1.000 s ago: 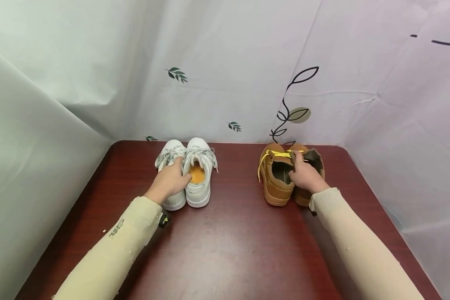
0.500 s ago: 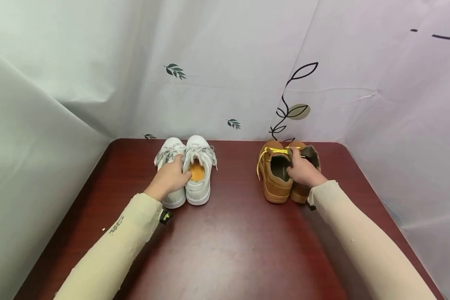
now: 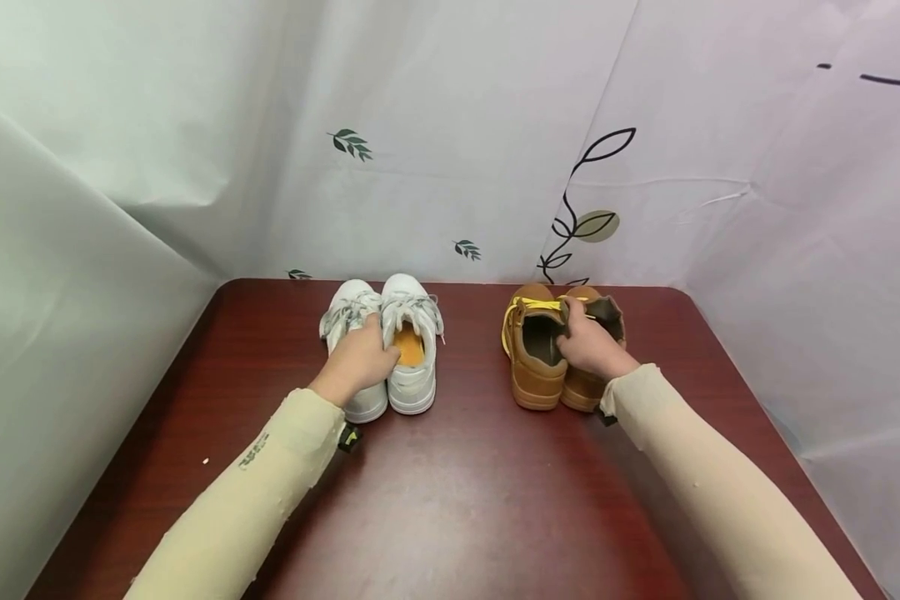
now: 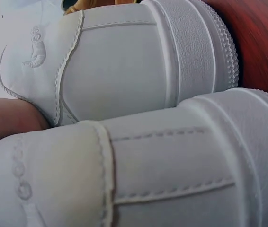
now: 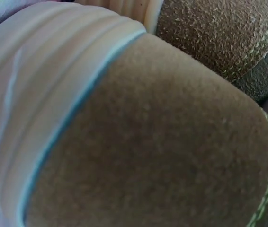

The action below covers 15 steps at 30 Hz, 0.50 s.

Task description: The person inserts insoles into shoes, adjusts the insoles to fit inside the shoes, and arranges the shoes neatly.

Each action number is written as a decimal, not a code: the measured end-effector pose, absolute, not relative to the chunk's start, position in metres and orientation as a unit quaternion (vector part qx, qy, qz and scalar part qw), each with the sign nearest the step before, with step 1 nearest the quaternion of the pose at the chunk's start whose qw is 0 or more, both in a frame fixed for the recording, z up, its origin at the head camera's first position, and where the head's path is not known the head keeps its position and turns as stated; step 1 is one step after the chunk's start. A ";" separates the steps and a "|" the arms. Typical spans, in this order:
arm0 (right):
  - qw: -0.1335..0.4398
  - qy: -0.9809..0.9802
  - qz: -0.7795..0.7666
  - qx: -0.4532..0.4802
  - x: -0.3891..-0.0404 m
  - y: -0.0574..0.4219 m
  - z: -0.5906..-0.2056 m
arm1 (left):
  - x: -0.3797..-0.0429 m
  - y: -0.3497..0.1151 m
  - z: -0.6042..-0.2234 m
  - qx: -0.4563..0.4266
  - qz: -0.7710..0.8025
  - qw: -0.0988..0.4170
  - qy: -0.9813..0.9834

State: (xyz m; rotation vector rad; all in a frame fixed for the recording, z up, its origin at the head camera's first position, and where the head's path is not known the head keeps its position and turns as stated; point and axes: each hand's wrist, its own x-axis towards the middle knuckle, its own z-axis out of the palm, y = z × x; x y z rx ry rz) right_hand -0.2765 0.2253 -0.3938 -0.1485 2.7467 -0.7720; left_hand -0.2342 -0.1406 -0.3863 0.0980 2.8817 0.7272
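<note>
A pair of white sneakers stands side by side at the table's back left, the left sneaker point(image 3: 350, 296) partly covered by my left hand point(image 3: 356, 358). That hand grips the adjoining sides of both, its thumb at the opening of the right sneaker point(image 3: 412, 390), where an orange insole shows. Further right is a pair of brown shoes with yellow laces. My right hand point(image 3: 594, 346) holds their inner sides together, between the left brown shoe point(image 3: 536, 382) and the right brown shoe point(image 3: 581, 393). The wrist views show a white heel point(image 4: 120, 66) and a brown suede heel point(image 5: 148, 132) close up; most fingers are hidden.
The dark red table point(image 3: 450, 492) has rounded back corners. White curtain point(image 3: 435, 100) with leaf prints hangs behind it and along both sides. A gap of bare tabletop separates the two pairs of shoes. A tiny white speck point(image 3: 206, 460) lies at the left.
Over the last half second the white sneakers have shifted slightly right with my left hand. The brown shoes have come left with my right hand, so the gap between the pairs is narrower.
</note>
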 end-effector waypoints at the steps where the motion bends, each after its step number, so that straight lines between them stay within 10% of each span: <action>1: 0.141 0.952 -0.267 -0.055 -0.276 0.223 -0.394 | -0.234 -0.139 -0.386 0.029 0.243 0.082 0.966; 15: 0.142 0.945 -0.290 -0.051 -0.271 0.177 -0.397 | -0.233 -0.123 -0.388 0.032 0.241 0.073 0.967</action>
